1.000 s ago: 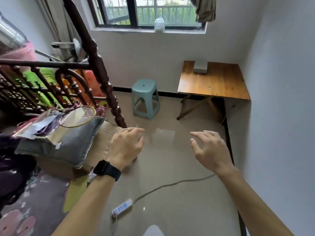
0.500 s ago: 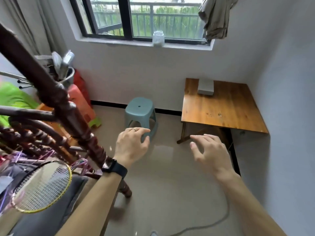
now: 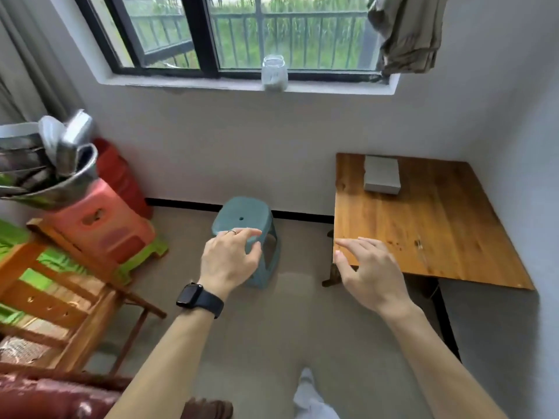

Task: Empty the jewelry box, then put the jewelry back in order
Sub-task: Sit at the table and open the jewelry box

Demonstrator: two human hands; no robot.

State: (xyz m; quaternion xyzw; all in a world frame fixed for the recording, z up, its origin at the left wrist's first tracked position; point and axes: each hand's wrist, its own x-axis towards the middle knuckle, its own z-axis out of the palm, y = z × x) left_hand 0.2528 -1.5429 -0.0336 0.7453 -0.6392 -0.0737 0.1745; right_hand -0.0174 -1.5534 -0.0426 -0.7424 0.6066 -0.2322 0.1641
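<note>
A closed grey jewelry box (image 3: 382, 174) sits at the far edge of a wooden table (image 3: 429, 225) against the right wall. My left hand (image 3: 229, 257), with a ring and a black watch on its wrist, hangs in the air in front of a teal stool (image 3: 242, 216), its fingers loosely curled and holding nothing. My right hand (image 3: 370, 271) floats before the table's near left corner with relaxed, spread fingers, also holding nothing. Both hands are well short of the box. No jewelry is visible.
A glass jar (image 3: 274, 73) stands on the window sill. At left are stacked plastic stools (image 3: 99, 228) with a metal basin (image 3: 51, 167) on top, and a wooden chair (image 3: 57, 297). Cloth (image 3: 408, 31) hangs at the window's right. Bare tiled floor (image 3: 290, 328) lies ahead.
The view has moved forward past the dark wooden bed post and racket, towards the stool and table. Both hands stay raised, holding nothing, and the table and box appear closer.
</note>
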